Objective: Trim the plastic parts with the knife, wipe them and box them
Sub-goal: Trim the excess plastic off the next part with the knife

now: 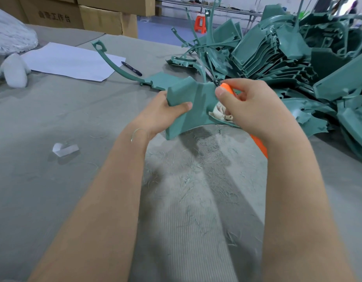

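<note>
Two bare forearms extended over a grey-covered worktable strewn with thin green shavings. The left hand gripped one end of a green plastic part, thumb across its face, holding it just above the table. The right hand was closed around an orange-handled knife set against the part's upper edge, with a pale cloth bunched beneath the palm; the blade itself could not be made out. A heap of similar green parts lay just beyond on the right. A sheet of paper, a pen and cardboard boxes stood farther back on the left.
</note>
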